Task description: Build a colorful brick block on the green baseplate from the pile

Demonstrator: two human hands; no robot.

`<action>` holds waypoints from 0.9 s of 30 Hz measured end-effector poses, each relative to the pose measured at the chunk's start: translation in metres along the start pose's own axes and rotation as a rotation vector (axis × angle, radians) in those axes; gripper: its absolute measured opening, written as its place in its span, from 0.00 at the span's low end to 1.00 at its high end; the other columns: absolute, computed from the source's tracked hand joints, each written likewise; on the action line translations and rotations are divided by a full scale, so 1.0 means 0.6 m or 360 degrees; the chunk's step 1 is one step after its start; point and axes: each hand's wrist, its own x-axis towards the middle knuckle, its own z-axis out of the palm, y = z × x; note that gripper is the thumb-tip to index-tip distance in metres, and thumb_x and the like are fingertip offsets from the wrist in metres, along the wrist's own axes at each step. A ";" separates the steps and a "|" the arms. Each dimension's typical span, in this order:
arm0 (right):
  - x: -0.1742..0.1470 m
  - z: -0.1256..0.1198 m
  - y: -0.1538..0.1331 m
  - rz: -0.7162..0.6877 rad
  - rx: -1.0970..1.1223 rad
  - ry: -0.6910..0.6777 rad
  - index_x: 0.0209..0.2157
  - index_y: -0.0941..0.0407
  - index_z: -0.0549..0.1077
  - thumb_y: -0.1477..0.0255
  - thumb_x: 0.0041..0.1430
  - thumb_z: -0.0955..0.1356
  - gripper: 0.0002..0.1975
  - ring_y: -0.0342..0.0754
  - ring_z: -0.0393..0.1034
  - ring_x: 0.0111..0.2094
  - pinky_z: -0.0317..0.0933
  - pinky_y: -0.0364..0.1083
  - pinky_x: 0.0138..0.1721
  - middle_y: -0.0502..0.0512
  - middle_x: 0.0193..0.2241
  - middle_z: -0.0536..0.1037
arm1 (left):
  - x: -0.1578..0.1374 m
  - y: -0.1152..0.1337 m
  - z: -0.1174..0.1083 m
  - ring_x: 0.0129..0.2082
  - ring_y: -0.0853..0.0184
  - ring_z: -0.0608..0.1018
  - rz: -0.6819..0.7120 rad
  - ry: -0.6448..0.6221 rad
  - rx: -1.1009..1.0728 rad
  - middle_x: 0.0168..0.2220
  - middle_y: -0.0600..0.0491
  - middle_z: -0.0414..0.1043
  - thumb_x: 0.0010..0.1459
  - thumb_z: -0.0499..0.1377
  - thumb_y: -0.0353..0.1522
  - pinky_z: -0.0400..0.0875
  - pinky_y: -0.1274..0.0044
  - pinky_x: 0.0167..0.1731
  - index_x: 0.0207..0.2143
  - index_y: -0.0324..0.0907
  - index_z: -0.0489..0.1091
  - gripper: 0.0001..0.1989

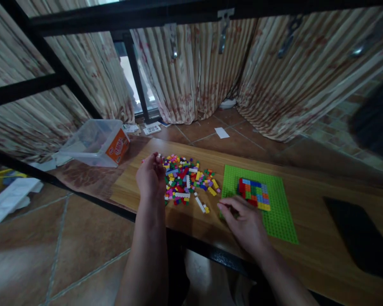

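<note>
My left hand [150, 176] is at the left side of a pile of small coloured building bricks [181, 175], its fingers curled together. What those fingers hold, if anything, is too small to make out. Over the near left edge of a green studded baseplate [282, 214], my right hand [245, 221] has its thumb and fingers bent in a pinch. Their contents are hidden. A multicoloured block of joined bricks [257, 193] lies on the baseplate, just beyond my right hand. Between the hands lies a long white brick [200, 204] beside a small yellow brick [207, 209].
The wooden tabletop [194, 223] carries the bricks and a dark flat panel [360, 238] at right. A clear plastic bin [92, 142] with an orange label stands at the far left. Black metal bars [79, 100] cross the left and top. Curtains [191, 72] hang behind.
</note>
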 end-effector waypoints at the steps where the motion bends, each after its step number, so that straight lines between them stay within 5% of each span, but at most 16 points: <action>1: 0.000 0.008 -0.004 -0.0022 -0.0007 -0.0040 0.33 0.53 0.75 0.68 0.63 0.65 0.08 0.47 0.72 0.34 0.64 0.45 0.37 0.52 0.32 0.77 | 0.000 0.005 -0.001 0.15 0.82 0.65 -0.0072 0.0010 -0.0045 0.18 0.60 0.64 0.52 0.60 0.26 0.59 0.90 0.16 0.27 0.36 0.70 0.02; 6: 0.011 0.038 -0.010 -0.0017 -0.0026 -0.0059 0.35 0.52 0.75 0.70 0.63 0.65 0.07 0.49 0.73 0.39 0.64 0.47 0.43 0.53 0.35 0.78 | 0.001 0.016 -0.005 0.13 0.82 0.64 -0.0207 0.0016 -0.0164 0.18 0.61 0.63 0.57 0.57 0.25 0.60 0.89 0.16 0.28 0.36 0.68 0.04; 27: 0.062 0.097 -0.048 -0.0028 0.0002 0.0023 0.38 0.51 0.76 0.69 0.62 0.64 0.08 0.51 0.72 0.40 0.63 0.50 0.44 0.53 0.37 0.78 | 0.033 0.062 -0.058 0.13 0.82 0.62 -0.0038 0.0200 -0.0309 0.18 0.64 0.61 0.53 0.59 0.26 0.59 0.88 0.16 0.29 0.39 0.65 0.04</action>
